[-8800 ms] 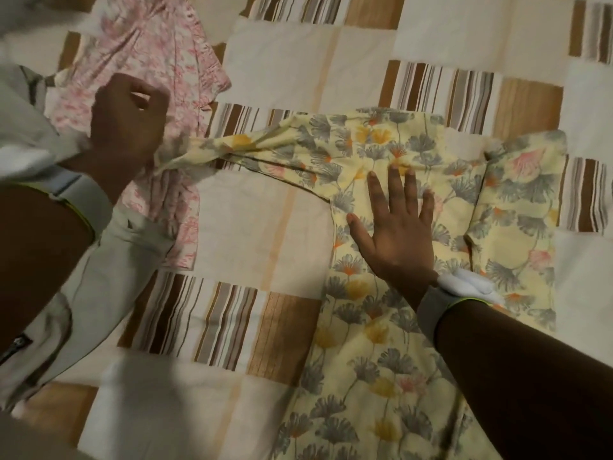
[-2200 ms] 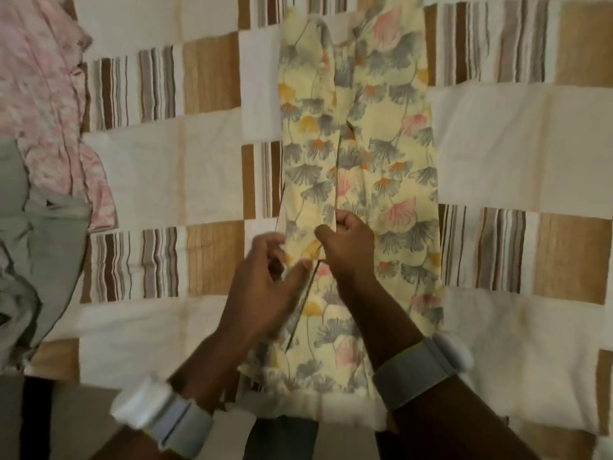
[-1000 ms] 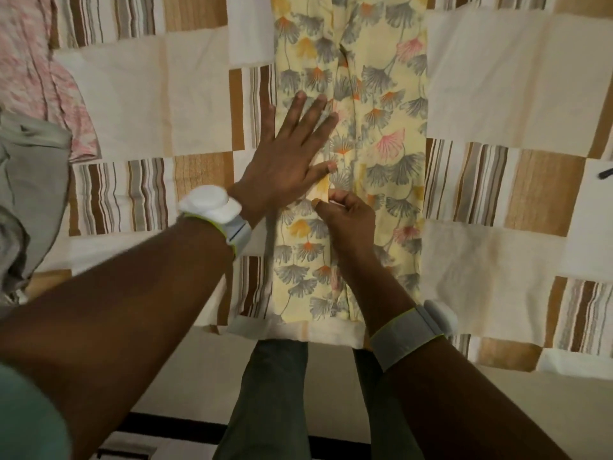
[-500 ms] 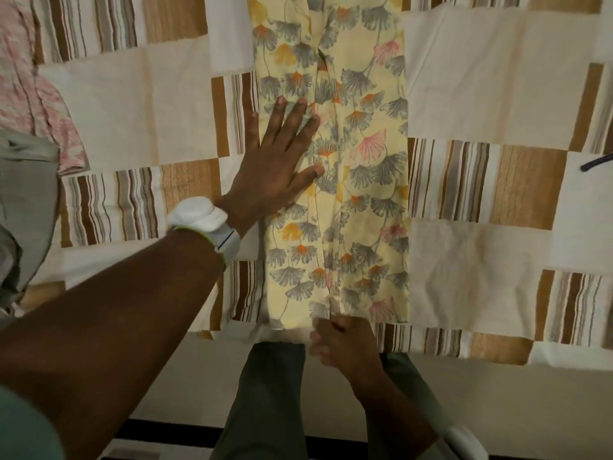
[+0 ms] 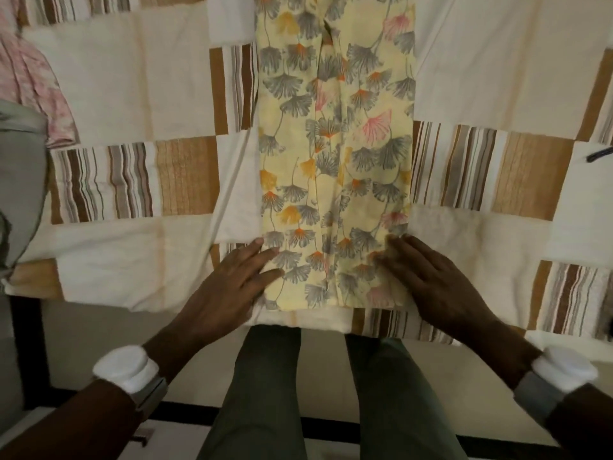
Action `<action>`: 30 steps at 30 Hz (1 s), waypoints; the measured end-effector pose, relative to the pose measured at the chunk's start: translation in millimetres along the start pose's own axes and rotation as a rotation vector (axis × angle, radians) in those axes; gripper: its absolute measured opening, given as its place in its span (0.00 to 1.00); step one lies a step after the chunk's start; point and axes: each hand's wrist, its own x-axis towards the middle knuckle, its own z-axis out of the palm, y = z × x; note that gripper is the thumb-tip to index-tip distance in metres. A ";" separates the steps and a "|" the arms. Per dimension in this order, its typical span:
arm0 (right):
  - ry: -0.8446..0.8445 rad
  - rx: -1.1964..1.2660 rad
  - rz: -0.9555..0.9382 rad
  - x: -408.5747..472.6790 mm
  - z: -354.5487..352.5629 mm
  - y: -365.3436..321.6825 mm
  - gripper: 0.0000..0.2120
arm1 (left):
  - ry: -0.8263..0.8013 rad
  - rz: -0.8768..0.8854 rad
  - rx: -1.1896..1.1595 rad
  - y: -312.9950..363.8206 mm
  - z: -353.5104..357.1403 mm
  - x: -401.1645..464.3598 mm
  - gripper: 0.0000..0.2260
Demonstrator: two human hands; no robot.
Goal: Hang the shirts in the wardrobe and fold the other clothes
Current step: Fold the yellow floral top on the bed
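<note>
Looking down from my head cam: both my hands are low in the frame, palms down, fingers pretty much straight. My left hand [image 5: 232, 287] rests on the lower left corner of the yellow floral garment [image 5: 335, 161], fingertips on the fabric. My right hand [image 5: 434, 287] presses the lower right corner, not gripping anything. The garment is folded into a long narrow strip running up the middle of the frame on the patchwork bedspread [image 5: 132, 94]. A pink garment [image 5: 30, 84] and a grey garment [image 5: 20, 177] sit at the left edge.
</note>
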 end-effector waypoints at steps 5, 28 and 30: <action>0.052 -0.117 -0.096 14.0 -5.0 3.6 0.40 | 0.073 0.034 0.101 -2.3 -13.7 29.0 0.26; 0.270 1.455 0.703 240.0 -162.1 32.5 0.17 | 0.273 -0.680 -1.737 -77.9 -150.7 221.4 0.20; 0.316 1.441 0.750 245.6 -154.6 38.8 0.16 | 0.320 -0.754 -1.708 -87.0 -139.8 225.5 0.27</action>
